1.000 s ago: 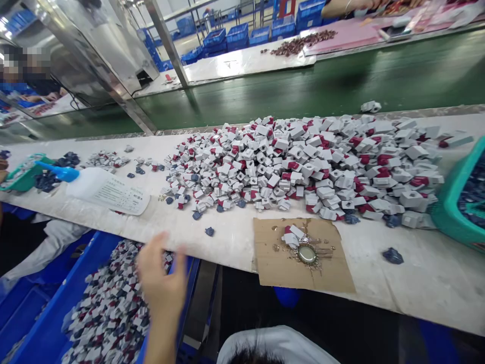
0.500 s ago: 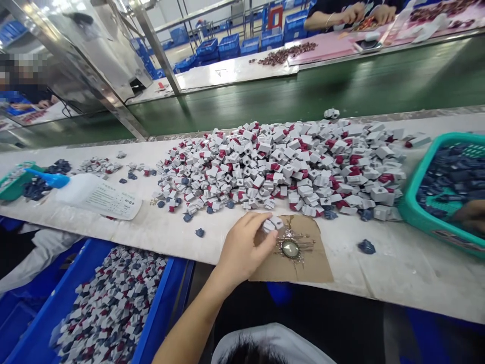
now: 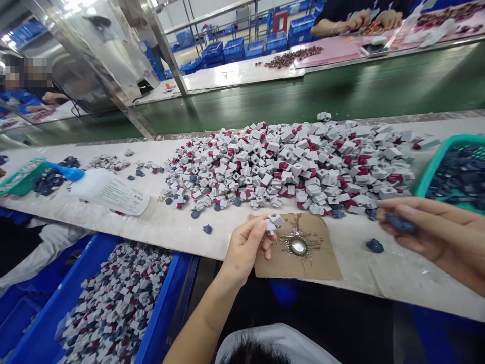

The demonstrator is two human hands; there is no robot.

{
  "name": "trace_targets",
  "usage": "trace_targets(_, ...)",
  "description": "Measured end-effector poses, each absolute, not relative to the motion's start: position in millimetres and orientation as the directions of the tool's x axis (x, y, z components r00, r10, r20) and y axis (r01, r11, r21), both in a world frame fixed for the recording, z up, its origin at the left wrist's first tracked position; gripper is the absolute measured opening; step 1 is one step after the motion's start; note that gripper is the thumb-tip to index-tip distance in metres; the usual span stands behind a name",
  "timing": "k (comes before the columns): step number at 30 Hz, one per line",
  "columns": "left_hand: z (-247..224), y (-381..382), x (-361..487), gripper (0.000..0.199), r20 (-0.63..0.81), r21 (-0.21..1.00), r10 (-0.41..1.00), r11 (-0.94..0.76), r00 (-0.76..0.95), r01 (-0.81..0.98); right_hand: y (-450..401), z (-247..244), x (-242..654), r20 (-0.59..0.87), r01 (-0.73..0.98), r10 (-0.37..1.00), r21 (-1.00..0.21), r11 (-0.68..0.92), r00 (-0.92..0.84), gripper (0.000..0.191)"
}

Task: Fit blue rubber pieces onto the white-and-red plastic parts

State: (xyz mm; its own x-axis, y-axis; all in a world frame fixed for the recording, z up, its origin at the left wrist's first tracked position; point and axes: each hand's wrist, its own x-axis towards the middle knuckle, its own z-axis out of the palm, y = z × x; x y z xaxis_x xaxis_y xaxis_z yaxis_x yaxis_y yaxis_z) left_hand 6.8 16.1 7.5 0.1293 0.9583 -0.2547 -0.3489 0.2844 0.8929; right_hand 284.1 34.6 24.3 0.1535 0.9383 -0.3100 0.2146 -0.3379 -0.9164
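Note:
My left hand (image 3: pixel 248 247) pinches a small light-grey plastic part (image 3: pixel 274 221) between thumb and fingers, above the left edge of a brown cardboard piece (image 3: pixel 322 258). On that cardboard sits a round cap (image 3: pixel 298 246) holding clear liquid, with wet streaks around it. At the right, my right hand (image 3: pixel 428 227) grips a dark blue plastic part (image 3: pixel 399 223) in the air beside the green basket (image 3: pixel 428 177). A similar blue piece (image 3: pixel 375 245) lies on the table below it. Behind both hands spreads a large heap of grey-and-red parts (image 3: pixel 288 167).
A white bottle with a blue nozzle (image 3: pixel 113 192) lies on the table at left, near a small green tray (image 3: pixel 26 178). Below stands a blue crate (image 3: pixel 155 303) full of parts. A green conveyor belt (image 3: pixel 242 103) runs behind; across it, a co-worker's hands (image 3: pixel 373 20) handle small pieces.
My right hand has come out of the green basket with a dark blue part and moved left. My left hand has turned, still pinching the grey part. The view has shifted slightly.

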Motion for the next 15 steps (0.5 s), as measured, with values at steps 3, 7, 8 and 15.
trace_targets(3,7,13,4,0.047,-0.206,0.929,0.970,0.234,0.128,-0.287,28,30,255,-0.406,0.045,0.913,-0.914,-0.404,-0.048,0.030)
trace_targets(7,7,9,-9,0.044,-0.118,0.993,0.987,0.119,0.113,-0.004,26,33,246,-0.408,0.079,0.901,-0.913,-0.401,-0.147,0.028)
trace_targets(8,7,9,-13,0.042,-0.080,0.994,0.991,0.070,0.109,0.087,26,33,247,-0.415,0.088,0.898,-0.910,-0.406,-0.146,0.028)
trace_targets(15,5,11,-32,0.044,0.091,0.883,0.980,-0.161,0.176,0.442,27,25,255,-0.371,0.164,0.919,-0.923,-0.349,-0.132,0.031)
